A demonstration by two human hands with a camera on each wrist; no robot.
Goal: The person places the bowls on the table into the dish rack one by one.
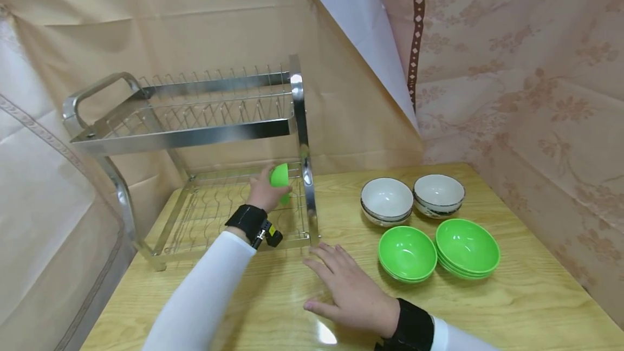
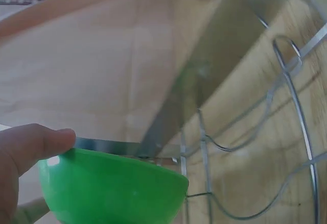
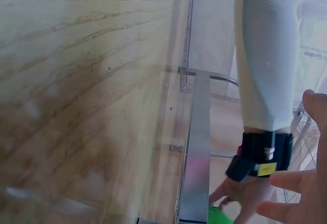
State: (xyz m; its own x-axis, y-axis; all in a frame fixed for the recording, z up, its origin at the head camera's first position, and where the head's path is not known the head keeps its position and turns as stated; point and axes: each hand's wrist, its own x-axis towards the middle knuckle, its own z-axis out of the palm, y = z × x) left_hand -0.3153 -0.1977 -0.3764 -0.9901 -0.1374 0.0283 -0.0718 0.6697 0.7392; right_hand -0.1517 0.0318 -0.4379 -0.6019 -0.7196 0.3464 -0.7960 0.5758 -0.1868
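My left hand (image 1: 264, 192) grips a small green bowl (image 1: 280, 176) over the right end of the dish rack's lower wire shelf (image 1: 209, 207). The bowl stands tilted on its side in the head view. Up close in the left wrist view, the thumb lies at the rim of the green bowl (image 2: 115, 185), beside the rack's wavy wires (image 2: 286, 73). My right hand (image 1: 348, 288) hovers over the table in front of the rack's right corner, fingers spread and holding nothing. In the right wrist view, part of the bowl (image 3: 219, 217) shows below the left hand.
The metal two-tier rack's upper shelf (image 1: 195, 137) sits above my left hand, with an upright post (image 1: 307, 172) just right of it. On the wooden table (image 1: 531, 297) stand stacked white bowls (image 1: 387, 199) and stacked green bowls (image 1: 407, 253). Cloth hangs behind.
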